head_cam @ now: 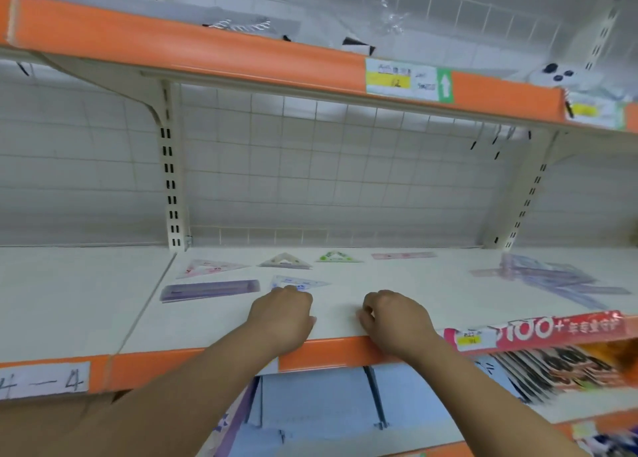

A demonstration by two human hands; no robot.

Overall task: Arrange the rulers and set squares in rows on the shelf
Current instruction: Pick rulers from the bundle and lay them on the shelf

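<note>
**On the shelf (86, 301): four set squares, two loose rulers, one heap**

At the back of the board three set squares lie flat in a row: a pink set square (210, 267), a beige set square (284, 261) and a green set square (336, 257). A pink ruler (404, 255) lies next on the right. Nearer the front lie a purple ruler (210, 290) and, just right of it, a blue set square (300, 281). Far right, a heap (559, 280) of rulers lies crisscrossed, too blurred to count.

The left hand (281, 318) rests near the front edge with fingers curled and knuckles at the blue set square's near corner. Whether it grips the square cannot be told. The right hand (397, 322) rests beside it, apart, fingers curled under with nothing seen in them.

A wire grid (328, 166) stands behind. An upper shelf (207, 52) bears a price label (409, 80). A red banner (559, 329) hangs on the front edge at the right, with booklets (552, 370) below it.
</note>
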